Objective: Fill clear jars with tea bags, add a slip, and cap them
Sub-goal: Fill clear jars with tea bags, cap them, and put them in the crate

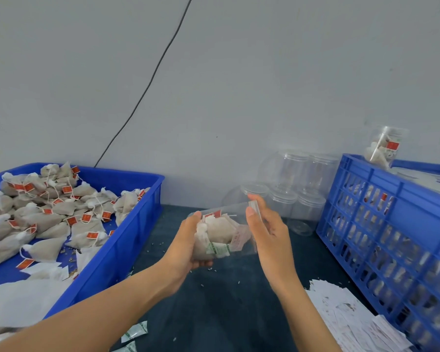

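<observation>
A clear jar [221, 233] lies tilted on its side above the dark table, packed with tea bags, a pale slip and a green-printed sachet. My left hand [186, 241] grips it from the left and underneath. My right hand [271, 233] is at the jar's right end, where its thumb and fingers pinch a clear lid [254, 207] seen edge-on against the jar's mouth. Whether the lid is seated on the threads is hidden by my fingers.
A blue tray [127, 240] at the left holds several loose tea bags [48, 217] with red tags. Empty clear jars [297, 189] are stacked against the wall. At the right stands a blue crate [391, 224] with a filled jar [384, 146] on top. Paper slips [346, 316] and green sachets [135, 331] lie on the table.
</observation>
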